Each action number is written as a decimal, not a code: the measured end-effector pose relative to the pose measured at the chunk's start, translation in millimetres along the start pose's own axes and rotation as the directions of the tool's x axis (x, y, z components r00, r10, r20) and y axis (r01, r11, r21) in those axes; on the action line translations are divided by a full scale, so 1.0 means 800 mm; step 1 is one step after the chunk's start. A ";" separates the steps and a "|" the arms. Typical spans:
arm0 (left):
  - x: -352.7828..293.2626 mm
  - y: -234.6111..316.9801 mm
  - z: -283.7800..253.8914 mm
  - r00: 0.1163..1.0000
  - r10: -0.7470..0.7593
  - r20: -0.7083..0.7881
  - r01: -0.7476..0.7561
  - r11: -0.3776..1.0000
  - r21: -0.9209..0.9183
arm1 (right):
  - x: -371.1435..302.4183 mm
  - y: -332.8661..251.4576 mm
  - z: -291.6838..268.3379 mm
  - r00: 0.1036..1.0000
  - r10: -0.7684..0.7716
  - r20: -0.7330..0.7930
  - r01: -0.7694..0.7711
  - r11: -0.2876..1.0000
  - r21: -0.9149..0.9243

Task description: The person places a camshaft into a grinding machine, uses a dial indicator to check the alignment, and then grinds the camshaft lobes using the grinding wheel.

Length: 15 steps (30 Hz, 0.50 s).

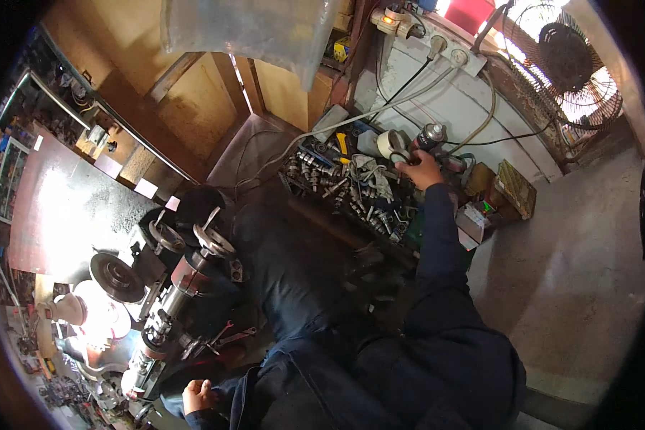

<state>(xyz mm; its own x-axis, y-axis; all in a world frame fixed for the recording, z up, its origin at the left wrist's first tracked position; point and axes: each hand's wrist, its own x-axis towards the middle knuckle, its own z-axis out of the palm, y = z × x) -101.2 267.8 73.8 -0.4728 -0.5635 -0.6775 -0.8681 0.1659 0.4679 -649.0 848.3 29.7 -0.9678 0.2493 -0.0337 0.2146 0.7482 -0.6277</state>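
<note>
My right hand (423, 170) reaches over a crowded bench of metal parts (347, 190) at the upper right. Its fingers are bent and closed beside a pale tape roll (390, 143) and a dark spray can (430, 135). A small dark ringed thing shows at the fingertips, too small to name. At the lower left, my left hand (198, 396) is curled near my body, its fingers folded in; whatever they may hold is hidden. A machine with metal handwheels (215, 240) stands beyond it, with a red-handled wrench (226, 332) lying nearby.
A bright lamp (97, 312) shines over the machine at left. White power sockets (448, 54) with several cables hang on the wall behind the parts. A caged fan (565, 57) stands at the upper right. Open cardboard boxes (509, 190) sit right of my right forearm.
</note>
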 end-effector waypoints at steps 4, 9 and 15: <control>-0.013 0.068 0.030 0.991 0.105 0.086 -0.116 0.983 0.142 | -0.038 -0.008 -0.050 0.974 -0.133 -0.182 0.151 0.985 0.087; -0.014 0.148 0.060 0.851 0.468 0.240 -0.492 0.869 0.052 | -0.062 -0.052 -0.107 0.877 -0.093 -0.471 0.354 0.789 0.502; -0.036 0.292 0.042 0.390 0.920 0.033 -0.916 0.385 0.114 | -0.142 -0.183 -0.050 0.910 -0.291 -0.296 0.411 0.729 0.547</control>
<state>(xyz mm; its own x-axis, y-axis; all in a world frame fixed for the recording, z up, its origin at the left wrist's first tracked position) -295.6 349.8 183.3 -0.9883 -0.0406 0.1473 0.0820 0.6723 0.7358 -565.6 734.8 156.7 -0.9041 0.1915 0.3820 -0.3130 0.3118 -0.8971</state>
